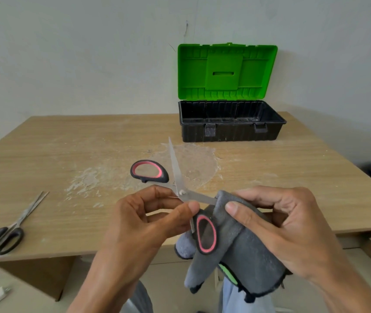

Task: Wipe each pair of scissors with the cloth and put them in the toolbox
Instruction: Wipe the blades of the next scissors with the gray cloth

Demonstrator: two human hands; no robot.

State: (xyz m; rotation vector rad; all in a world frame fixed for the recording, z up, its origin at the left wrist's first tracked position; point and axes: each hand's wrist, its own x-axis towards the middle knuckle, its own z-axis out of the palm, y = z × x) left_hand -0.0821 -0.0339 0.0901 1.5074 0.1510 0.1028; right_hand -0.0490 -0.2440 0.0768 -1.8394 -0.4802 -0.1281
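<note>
Head view, downward, close over table [67,154]

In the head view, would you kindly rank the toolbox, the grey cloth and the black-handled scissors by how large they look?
1. Toolbox, lid open, looks largest despite being farthest.
2. Grey cloth, held in the right hand; nearness to the camera inflates it, so its rank is unsure.
3. Black-handled scissors, clearly smallest.
</note>
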